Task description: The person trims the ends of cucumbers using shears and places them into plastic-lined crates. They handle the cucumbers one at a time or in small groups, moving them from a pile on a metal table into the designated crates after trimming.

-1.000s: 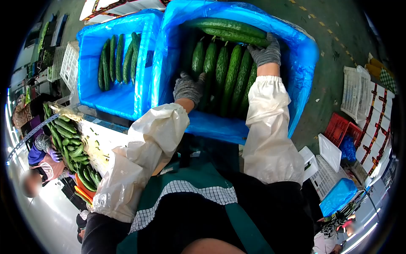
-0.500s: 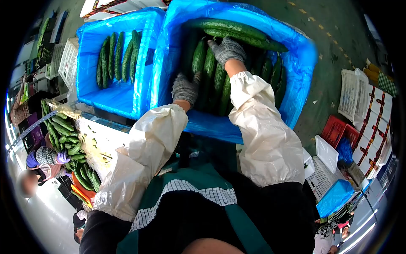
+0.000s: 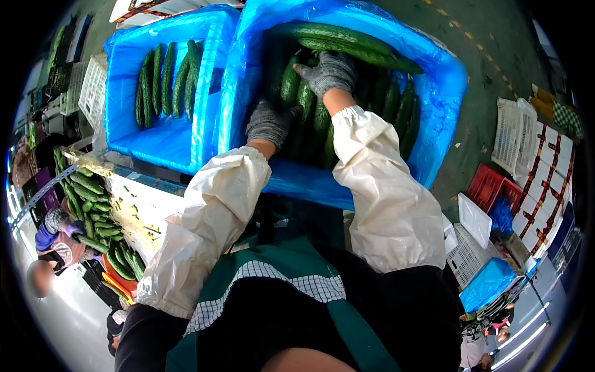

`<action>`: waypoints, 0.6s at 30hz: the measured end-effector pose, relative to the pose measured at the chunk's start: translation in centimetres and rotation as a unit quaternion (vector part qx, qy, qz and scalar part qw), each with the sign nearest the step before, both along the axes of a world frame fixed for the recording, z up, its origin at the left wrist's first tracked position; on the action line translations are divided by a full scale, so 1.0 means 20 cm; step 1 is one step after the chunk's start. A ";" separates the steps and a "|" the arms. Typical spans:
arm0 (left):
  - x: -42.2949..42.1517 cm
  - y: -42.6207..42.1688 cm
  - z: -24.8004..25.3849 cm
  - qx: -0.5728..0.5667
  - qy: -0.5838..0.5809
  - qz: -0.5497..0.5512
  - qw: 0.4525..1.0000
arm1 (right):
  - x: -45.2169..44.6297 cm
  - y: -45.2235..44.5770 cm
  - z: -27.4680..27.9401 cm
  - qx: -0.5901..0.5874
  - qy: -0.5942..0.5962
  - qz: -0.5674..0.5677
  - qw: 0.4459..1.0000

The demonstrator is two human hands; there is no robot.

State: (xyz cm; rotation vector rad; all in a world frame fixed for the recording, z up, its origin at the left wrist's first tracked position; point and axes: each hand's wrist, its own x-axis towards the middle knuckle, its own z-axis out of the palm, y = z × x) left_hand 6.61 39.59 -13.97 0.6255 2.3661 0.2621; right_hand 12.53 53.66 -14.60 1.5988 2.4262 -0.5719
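My left hand (image 3: pixel 268 124), in a grey knit glove, reaches down inside the large blue-lined bin (image 3: pixel 449 118) near its left wall. Its thumb is spread away from the fingers, whose tips are partly hidden. Beside it lies a long green cucumber (image 3: pixel 289 84), one of several packed side by side. My right hand (image 3: pixel 331 73), gloved the same way, rests over the middle of these cucumbers, thumb stretched left and fingers pointing down. Above its fingertips, larger cucumbers (image 3: pixel 347 42) lie crosswise along the far wall. No cucumber is seen lifted in either hand.
On the left stands a smaller blue-lined bin (image 3: pixel 149 149) with several cucumbers in it. A pile of cucumbers (image 3: pixel 93 204) lies on a worktop, with another person (image 3: pixel 59 239) beside it. White crates (image 3: pixel 513 136) and a red crate (image 3: pixel 489 186) stand at the right.
The view has shifted slightly. My left hand has moved a little up and left, and its thumb lies lower. My right hand sits slightly further over the cucumbers, fingertips less visible.
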 end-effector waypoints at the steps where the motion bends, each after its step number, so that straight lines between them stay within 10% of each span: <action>1: -0.02 0.02 0.02 0.000 -0.001 0.004 1.000 | 0.02 0.01 0.00 0.007 0.025 0.002 1.000; 10: -0.09 0.03 -0.08 0.009 -0.084 0.019 0.996 | 0.08 -0.06 0.03 -0.068 0.249 -0.060 0.964; 14: -0.05 -0.07 -0.32 0.167 -0.018 -0.069 0.983 | 0.13 -0.06 0.21 -0.158 0.334 -0.061 0.927; 17: -0.04 0.05 -0.21 0.347 0.055 -0.175 0.920 | 0.15 -0.10 0.09 0.008 0.311 -0.029 0.950; 18: 0.00 0.10 -0.13 0.451 -0.229 0.021 0.862 | 0.15 -0.17 0.14 -0.026 0.308 -0.064 0.949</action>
